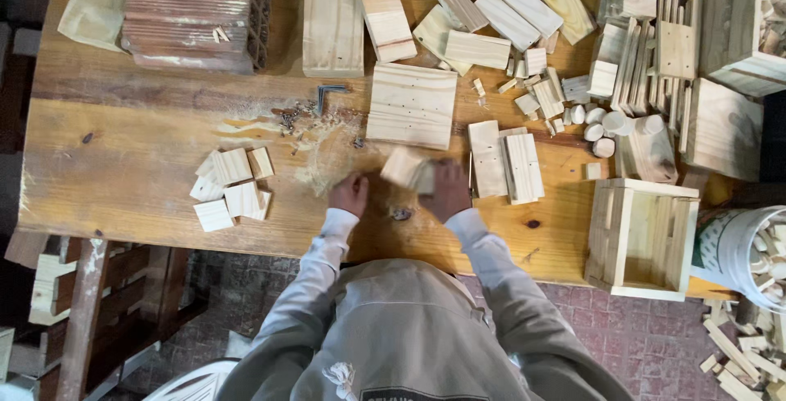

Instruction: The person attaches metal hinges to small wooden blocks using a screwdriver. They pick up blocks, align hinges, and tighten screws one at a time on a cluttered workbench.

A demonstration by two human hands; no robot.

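Pale pine lay everywhere on the scuffed, amber-varnished bench (123, 163) in front of you. Your right hand (449, 190) was closed around the side of a small pale wood block (407, 167), which sat tilted near the front middle of the bench, just below a square board (412, 104) drilled with a few small holes. Your left hand (350, 194) was curled into a loose fist just left of the block, resting on the bench; motion blur kept me from telling whether it held anything. A small dark object (400, 214), too blurred to identify, lay between your wrists.

A patch of fine sawdust (315, 173) spread to the left of your left hand, with dark screws (288, 116) and a bent metal bracket (329, 92) above it. Farther left, a cluster of thin square offcuts (231, 190) lay overlapping. Two flat slats (506, 163) sat just right of your right hand. An open slatted crate (643, 237) stood at the bench's right front corner, with rounded wooden pegs (596, 126) above it and a white bucket of scraps (749, 249) beside it. A stack of reddish ribbed boards (190, 12) filled the far left.
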